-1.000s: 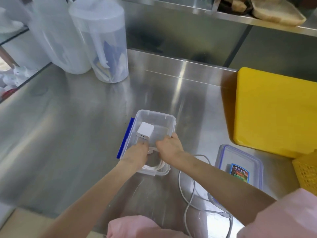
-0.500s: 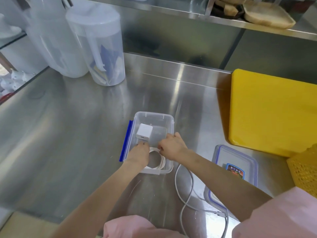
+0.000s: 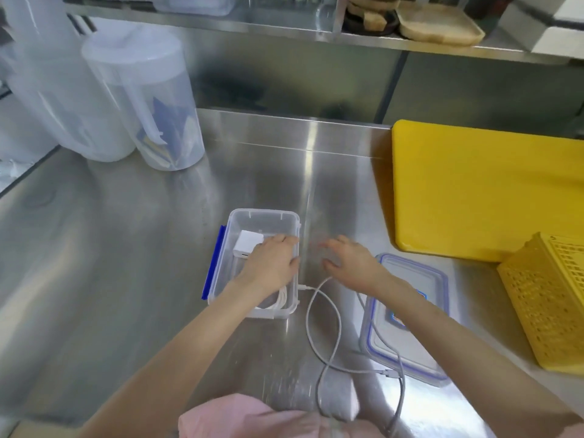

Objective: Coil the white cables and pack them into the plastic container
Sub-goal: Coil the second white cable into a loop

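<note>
A clear plastic container (image 3: 263, 214) with a blue clip on its left side stands mid-table. Inside are a white charger block (image 3: 247, 247) and a coiled white cable (image 3: 282, 300) at the near end. My left hand (image 3: 271, 264) lies flat inside the container, fingers spread over the coil and touching the charger. My right hand (image 3: 351, 261) hovers just right of the container, fingers apart and holding nothing. A second loose white cable (image 3: 325, 314) loops on the steel table between the container and its lid (image 3: 410, 320), and runs towards me.
A yellow cutting board (image 3: 486, 191) lies at the right, with a yellow perforated basket (image 3: 550, 298) in front of it. Two translucent pitchers (image 3: 148, 102) stand at the back left. A steel shelf (image 3: 284, 30) with trays runs overhead along the back wall.
My right hand has let go of the coil and moved right, out of the container. My left hand has slid further in over the coil, up to the charger.
</note>
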Demonstrator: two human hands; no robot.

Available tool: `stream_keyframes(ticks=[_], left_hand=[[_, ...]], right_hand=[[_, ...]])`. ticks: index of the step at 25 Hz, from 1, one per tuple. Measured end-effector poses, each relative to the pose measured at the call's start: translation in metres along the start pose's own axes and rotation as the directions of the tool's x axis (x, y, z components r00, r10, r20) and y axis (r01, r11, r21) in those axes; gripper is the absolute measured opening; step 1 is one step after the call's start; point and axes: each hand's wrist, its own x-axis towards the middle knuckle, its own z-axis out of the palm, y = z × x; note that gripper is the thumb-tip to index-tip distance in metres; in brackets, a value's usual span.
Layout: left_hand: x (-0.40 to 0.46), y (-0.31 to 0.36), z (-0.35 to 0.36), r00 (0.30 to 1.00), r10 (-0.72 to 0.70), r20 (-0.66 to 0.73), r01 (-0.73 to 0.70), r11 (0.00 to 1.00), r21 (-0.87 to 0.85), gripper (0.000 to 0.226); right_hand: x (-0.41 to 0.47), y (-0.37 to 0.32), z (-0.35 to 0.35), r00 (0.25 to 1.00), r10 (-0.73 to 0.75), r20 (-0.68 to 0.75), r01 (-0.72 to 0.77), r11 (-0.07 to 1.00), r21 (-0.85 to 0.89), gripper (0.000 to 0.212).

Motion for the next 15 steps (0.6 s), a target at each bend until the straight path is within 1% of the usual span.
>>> stream_keyframes(ticks=[2,5,7,8,9,10,11,13,15], left_hand=[[0.003,0.017,0.002,0.998,0.054,0.028,-0.054,0.998,0.012,0.04],[0.006,0.035,0.014,0.99,0.095,0.108,-0.099,0.994,0.036,0.041],[0.006,0.041,0.024,0.98,0.107,0.17,-0.118,0.991,0.06,0.042],[0.005,0.043,0.03,0.974,0.111,0.199,-0.127,0.99,0.069,0.044],[0.005,0.044,0.035,0.968,0.113,0.226,-0.133,0.988,0.073,0.046],[0.004,0.046,0.039,0.962,0.115,0.249,-0.137,0.988,0.072,0.049],[0.004,0.046,0.043,0.958,0.119,0.262,-0.14,0.988,0.066,0.051],[0.006,0.045,0.047,0.958,0.13,0.255,-0.142,0.989,0.03,0.05],[0.007,0.043,0.047,0.966,0.135,0.222,-0.125,0.99,-0.058,0.04]], right_hand=[[-0.014,0.017,-0.003,0.996,0.085,-0.005,-0.085,0.996,0.039,0.038],[-0.034,0.033,0.002,0.973,0.225,0.043,-0.228,0.971,0.071,0.038],[-0.042,0.038,0.008,0.948,0.31,0.075,-0.319,0.93,0.18,0.038],[-0.044,0.039,0.01,0.938,0.331,0.104,-0.347,0.889,0.298,0.033],[-0.046,0.04,0.011,0.929,0.337,0.15,-0.368,0.815,0.448,0.026],[-0.047,0.038,0.011,0.921,0.335,0.198,-0.385,0.717,0.58,0.02],[-0.049,0.037,0.011,0.919,0.326,0.22,-0.385,0.633,0.672,0.018],[-0.051,0.036,0.007,0.926,0.329,0.186,-0.347,0.546,0.763,0.022],[-0.051,0.034,0.0,0.929,0.357,0.102,-0.274,0.473,0.837,0.027]])
